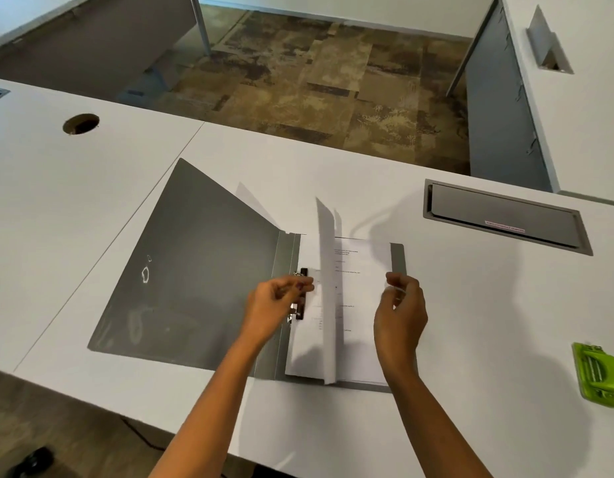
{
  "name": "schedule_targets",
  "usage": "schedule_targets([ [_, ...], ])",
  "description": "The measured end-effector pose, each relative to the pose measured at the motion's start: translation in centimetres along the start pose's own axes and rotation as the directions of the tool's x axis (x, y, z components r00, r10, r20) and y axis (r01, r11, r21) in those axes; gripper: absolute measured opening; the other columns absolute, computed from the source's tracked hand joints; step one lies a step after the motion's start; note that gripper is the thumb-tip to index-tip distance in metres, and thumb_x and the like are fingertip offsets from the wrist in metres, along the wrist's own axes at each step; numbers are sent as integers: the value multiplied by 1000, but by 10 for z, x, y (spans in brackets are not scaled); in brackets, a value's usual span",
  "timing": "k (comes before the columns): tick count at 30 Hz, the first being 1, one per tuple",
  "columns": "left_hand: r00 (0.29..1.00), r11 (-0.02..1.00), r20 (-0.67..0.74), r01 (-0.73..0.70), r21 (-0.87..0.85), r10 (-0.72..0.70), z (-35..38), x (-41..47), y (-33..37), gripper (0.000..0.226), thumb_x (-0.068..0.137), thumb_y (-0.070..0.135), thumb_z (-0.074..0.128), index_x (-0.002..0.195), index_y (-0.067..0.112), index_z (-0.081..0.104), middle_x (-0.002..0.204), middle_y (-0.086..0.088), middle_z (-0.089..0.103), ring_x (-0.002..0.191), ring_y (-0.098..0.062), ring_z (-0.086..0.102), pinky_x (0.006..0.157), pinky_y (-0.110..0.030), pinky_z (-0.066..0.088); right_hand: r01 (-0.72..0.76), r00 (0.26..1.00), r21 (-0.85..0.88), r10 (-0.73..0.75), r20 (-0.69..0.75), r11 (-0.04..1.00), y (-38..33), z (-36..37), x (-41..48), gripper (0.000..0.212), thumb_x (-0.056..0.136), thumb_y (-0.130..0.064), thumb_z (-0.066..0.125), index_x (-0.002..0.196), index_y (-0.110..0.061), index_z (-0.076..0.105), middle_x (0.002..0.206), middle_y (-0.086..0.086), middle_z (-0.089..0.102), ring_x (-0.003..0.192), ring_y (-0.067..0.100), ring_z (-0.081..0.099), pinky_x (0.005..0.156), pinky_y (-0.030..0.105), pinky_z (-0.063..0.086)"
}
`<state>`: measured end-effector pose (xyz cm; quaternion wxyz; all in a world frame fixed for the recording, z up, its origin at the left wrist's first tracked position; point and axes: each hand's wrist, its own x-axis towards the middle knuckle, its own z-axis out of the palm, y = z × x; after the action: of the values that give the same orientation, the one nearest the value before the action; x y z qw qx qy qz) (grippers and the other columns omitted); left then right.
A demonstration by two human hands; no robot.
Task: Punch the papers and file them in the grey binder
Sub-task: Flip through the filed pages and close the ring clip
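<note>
The grey binder (195, 270) lies open on the white desk, its front cover spread flat to the left. A stack of white printed papers (360, 305) rests on its right half beside the black ring mechanism (303, 294). A few sheets (328, 288) stand on edge, bent upward in mid-turn. My left hand (278, 305) has its fingers curled at the ring mechanism and the papers' left edge. My right hand (402, 305) pinches the right edge of the papers. The green hole punch (598, 374) sits at the desk's right edge.
A grey cable hatch (505, 215) is set into the desk behind the binder on the right. A round cable hole (80, 124) lies far left. The desk's front edge runs just below the binder. Another desk stands at the far right.
</note>
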<state>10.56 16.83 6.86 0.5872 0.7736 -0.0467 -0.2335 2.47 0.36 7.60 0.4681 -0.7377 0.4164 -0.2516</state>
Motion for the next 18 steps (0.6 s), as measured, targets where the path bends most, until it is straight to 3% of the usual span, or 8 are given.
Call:
schedule_targets([
  [3, 997, 977, -36, -54, 208, 62, 8, 0, -21, 25, 90, 8, 59, 105, 24, 72, 97, 10, 74, 86, 1, 66, 80, -15, 52, 79, 992, 38, -75, -97, 996, -8, -1, 1, 18, 95, -6, 46, 104, -14, 60, 106, 1, 62, 98, 19, 59, 87, 36, 53],
  [5, 992, 945, -101, -38, 326, 74, 11, -1, -33, 30, 88, 7, 62, 114, 22, 67, 106, 7, 71, 86, -1, 63, 78, -7, 49, 180, 976, -13, -181, -124, 984, -8, -2, 1, 18, 93, -5, 49, 104, -13, 61, 105, 1, 62, 99, 19, 58, 84, 30, 51],
  [8, 987, 900, -129, -33, 434, 98, 12, 0, -50, 50, 83, 7, 69, 130, 15, 55, 127, -3, 60, 110, -16, 56, 93, -18, 41, 363, 927, -136, -373, -51, 922, -3, 2, 0, 21, 89, -3, 56, 106, -15, 61, 105, 1, 60, 99, 17, 55, 83, 21, 45],
  [10, 992, 883, -93, -33, 468, 86, 13, 2, -60, 65, 79, 7, 73, 137, 12, 46, 136, -6, 53, 125, -23, 48, 102, -25, 35, 434, 901, -136, -426, 88, 890, 6, 11, 0, 24, 87, -4, 60, 107, -17, 62, 107, 0, 58, 101, 16, 55, 86, 21, 47],
  [14, 996, 887, -86, 27, 461, 15, 20, 0, -70, 78, 77, 4, 74, 144, 10, 34, 145, -11, 43, 133, -27, 41, 109, -32, 32, 398, 834, -164, -281, 475, 902, 30, 41, -1, 36, 88, -12, 63, 122, -20, 57, 127, 1, 53, 120, 15, 48, 95, 9, 34],
  [18, 991, 892, -132, 86, 443, -30, 32, -1, -71, 77, 80, 5, 71, 145, 12, 30, 148, -9, 39, 135, -27, 40, 110, -35, 33, 365, 755, -237, -137, 641, 901, 51, 74, -1, 60, 86, -10, 66, 140, -20, 42, 143, 1, 41, 133, 16, 36, 101, 14, 28],
])
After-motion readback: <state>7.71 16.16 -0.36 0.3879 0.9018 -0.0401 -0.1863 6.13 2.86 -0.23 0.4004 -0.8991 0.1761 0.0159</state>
